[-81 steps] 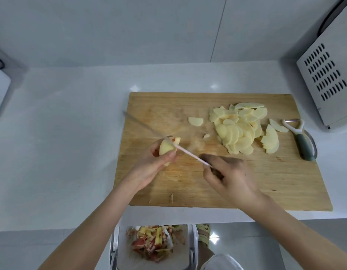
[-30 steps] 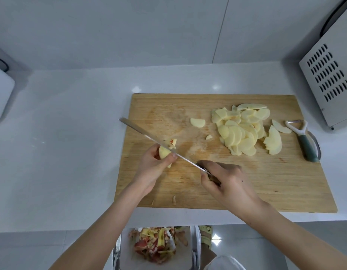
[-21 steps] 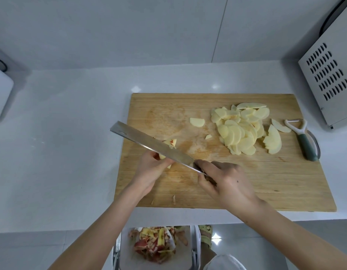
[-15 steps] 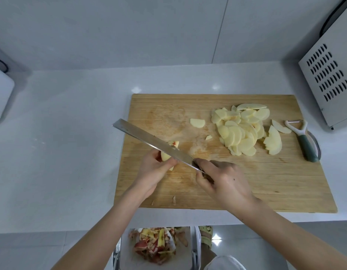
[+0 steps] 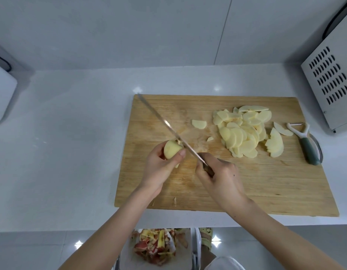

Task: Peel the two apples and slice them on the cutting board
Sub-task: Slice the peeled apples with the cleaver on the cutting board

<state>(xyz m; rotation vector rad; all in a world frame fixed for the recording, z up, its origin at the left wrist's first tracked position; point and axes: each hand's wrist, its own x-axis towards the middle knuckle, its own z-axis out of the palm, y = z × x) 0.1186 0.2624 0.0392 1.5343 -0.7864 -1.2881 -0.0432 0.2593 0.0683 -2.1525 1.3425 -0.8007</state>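
left hand (image 5: 159, 164) curled round peeled apple piece (image 5: 172, 149) over cutting board (image 5: 266, 184) left side, right hand (image 5: 219, 176) fisted on knife (image 5: 168, 127) handle, blade angled up-left against apple, slices (image 5: 244, 131) piled far right

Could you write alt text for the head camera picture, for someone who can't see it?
Seen from above, a left hand holds a peeled apple piece over a cutting board while the right hand holds a knife against it. To the right lie piled slices, near a peeler.
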